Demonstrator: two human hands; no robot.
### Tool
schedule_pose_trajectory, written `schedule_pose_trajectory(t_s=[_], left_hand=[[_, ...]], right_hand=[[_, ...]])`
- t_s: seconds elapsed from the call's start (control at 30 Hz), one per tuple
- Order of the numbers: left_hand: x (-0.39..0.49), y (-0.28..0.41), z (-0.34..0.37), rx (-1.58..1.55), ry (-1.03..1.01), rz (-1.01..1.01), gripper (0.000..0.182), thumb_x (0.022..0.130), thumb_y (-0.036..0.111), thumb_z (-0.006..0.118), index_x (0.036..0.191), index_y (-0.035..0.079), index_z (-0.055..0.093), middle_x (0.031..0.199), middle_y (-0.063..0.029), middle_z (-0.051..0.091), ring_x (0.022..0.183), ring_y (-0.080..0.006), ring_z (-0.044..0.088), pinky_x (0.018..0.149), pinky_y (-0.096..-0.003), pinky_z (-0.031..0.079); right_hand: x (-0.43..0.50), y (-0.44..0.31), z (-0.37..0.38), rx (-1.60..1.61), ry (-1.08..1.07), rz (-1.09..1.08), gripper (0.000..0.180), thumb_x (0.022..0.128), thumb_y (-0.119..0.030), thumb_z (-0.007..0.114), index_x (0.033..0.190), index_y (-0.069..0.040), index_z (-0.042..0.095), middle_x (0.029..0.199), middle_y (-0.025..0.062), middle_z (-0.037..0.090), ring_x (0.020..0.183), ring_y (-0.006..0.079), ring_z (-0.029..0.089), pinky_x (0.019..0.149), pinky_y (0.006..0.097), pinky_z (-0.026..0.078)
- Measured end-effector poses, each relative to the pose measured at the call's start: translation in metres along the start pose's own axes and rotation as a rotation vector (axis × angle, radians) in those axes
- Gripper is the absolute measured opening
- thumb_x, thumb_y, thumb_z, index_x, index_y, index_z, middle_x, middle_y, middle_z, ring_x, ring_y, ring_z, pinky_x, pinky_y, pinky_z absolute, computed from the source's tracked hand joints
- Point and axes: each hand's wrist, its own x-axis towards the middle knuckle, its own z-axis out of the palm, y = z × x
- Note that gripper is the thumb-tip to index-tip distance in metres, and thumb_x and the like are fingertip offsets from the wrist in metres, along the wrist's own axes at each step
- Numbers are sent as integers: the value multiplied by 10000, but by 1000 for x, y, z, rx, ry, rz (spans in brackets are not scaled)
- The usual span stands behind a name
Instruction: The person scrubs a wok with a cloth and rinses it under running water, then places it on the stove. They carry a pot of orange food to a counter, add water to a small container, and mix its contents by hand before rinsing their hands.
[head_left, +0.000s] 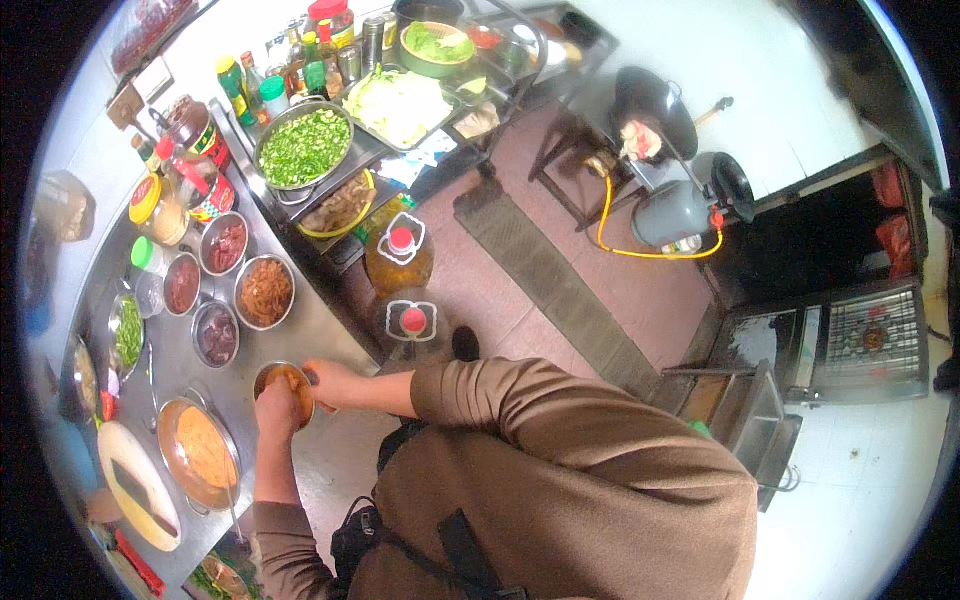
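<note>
My right hand (334, 385) grips the rim of a small steel bowl (262, 372) near the front edge of the steel counter. Inside that bowl is orange-coated food (292, 377). My left hand (277, 409) reaches over the near rim, its fingers down in the food and mostly hidden. Beyond it stand a bowl of brown shredded food (265, 292), a bowl of dark meat pieces (216, 334) and two bowls of red meat (224, 243), (181, 283). To the left of my hands, a larger steel pan (199, 446) contains orange liquid and a utensil.
A knife (139, 495) lies on a round cutting board (120, 457). Chopped greens fill a pan (304, 145), beside a tray of sliced pale vegetable (401, 105). Sauce bottles and jars (154, 202) line the wall. Large oil jugs (400, 251) stand on the floor by the counter.
</note>
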Motion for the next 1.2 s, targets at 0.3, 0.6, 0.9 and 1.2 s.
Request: schedule_pose_trajectory(t_s=[0.3, 0.6, 0.9, 1.2], left_hand=[[-6, 0, -6, -79, 11, 137, 297, 850, 163, 669, 1116, 49, 602, 1081, -226, 656, 988, -402, 663, 834, -498, 541], [3, -13, 26, 36, -94, 157, 368, 821, 143, 672, 1181, 102, 608, 1131, -223, 610, 995, -385, 672, 815, -464, 563], [9, -21, 17, -64, -115, 38, 204, 785, 103, 683, 981, 48, 692, 935, -183, 726, 910, -333, 711, 803, -436, 568], [0, -25, 37, -279, 196, 58, 212, 862, 201, 636, 1024, 65, 623, 975, -220, 679, 955, -370, 679, 809, -480, 548]], right_hand=[[6, 8, -1, 82, -34, 38, 510, 829, -151, 676, 1293, 1, 530, 659, 104, 644, 530, 195, 624, 492, 362, 488], [29, 27, 1, 22, -160, 86, 685, 847, -59, 682, 1453, -5, 366, 848, 128, 633, 651, 198, 653, 578, 333, 557], [26, 20, 6, 79, -121, 76, 609, 874, -71, 688, 1412, 5, 411, 782, 115, 651, 621, 195, 654, 559, 339, 558], [23, 7, 4, -6, -178, 115, 633, 900, -52, 673, 1458, -1, 378, 918, 111, 619, 769, 190, 674, 670, 315, 603]])
